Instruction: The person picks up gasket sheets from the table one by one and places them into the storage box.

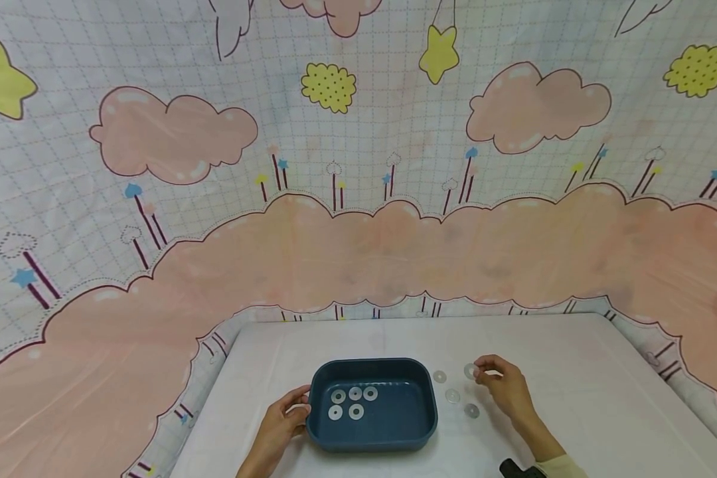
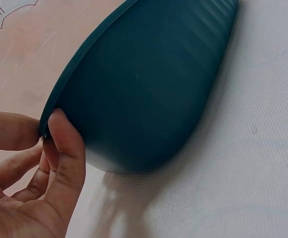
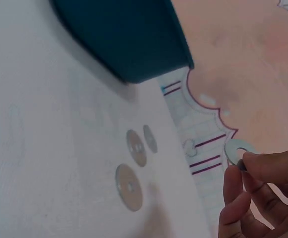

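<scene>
A dark blue tray (image 1: 394, 415) stands on the white table, with several flat metal washers (image 1: 356, 412) lying in its left half. My left hand (image 1: 283, 421) pinches the tray's left rim between thumb and fingers; the left wrist view shows the tray's outer wall (image 2: 134, 84) close up. To the right of the tray, my right hand (image 1: 508, 385) pinches one washer (image 3: 233, 147) by its edge, raised over the table. Three more washers (image 3: 129, 187) lie flat on the table between the tray and the right hand.
The white table (image 1: 603, 398) extends to both sides of the tray. Behind it hangs a cloth (image 1: 358, 259) printed with clouds and stars. A black device (image 1: 520, 468) sits at the right wrist, by a pale sleeve (image 1: 561, 467).
</scene>
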{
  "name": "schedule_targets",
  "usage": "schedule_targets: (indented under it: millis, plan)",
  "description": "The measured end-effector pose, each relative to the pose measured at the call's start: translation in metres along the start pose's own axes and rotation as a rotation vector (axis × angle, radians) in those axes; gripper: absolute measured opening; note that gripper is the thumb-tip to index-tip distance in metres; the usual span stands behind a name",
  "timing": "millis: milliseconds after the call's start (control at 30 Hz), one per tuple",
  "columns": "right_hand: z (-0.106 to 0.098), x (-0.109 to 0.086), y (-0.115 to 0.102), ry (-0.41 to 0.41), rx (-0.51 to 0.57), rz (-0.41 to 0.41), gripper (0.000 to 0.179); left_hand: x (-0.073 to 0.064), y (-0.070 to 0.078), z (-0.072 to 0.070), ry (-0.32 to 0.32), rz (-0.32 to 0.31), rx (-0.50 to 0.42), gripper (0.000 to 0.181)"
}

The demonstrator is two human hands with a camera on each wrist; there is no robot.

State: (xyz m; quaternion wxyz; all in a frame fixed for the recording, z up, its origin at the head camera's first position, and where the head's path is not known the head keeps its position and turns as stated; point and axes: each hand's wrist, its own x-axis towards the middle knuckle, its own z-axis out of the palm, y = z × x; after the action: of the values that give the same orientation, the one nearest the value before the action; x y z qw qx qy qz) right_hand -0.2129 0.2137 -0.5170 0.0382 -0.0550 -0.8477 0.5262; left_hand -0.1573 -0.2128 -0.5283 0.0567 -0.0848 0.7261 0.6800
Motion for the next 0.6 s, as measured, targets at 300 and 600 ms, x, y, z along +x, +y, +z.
schedule_targets:
  millis: [300,600]
  plan:
    - [0.001,-0.007,-0.022,-0.022,0.045,-0.014,0.022,0.002,-0.002,0.0,0.003,0.001,-0.008,0.049]
    - [0.007,-0.013,-0.044,-0.046,0.131,-0.035,0.022,0.003,-0.003,0.0,0.006,0.001,-0.004,0.048]
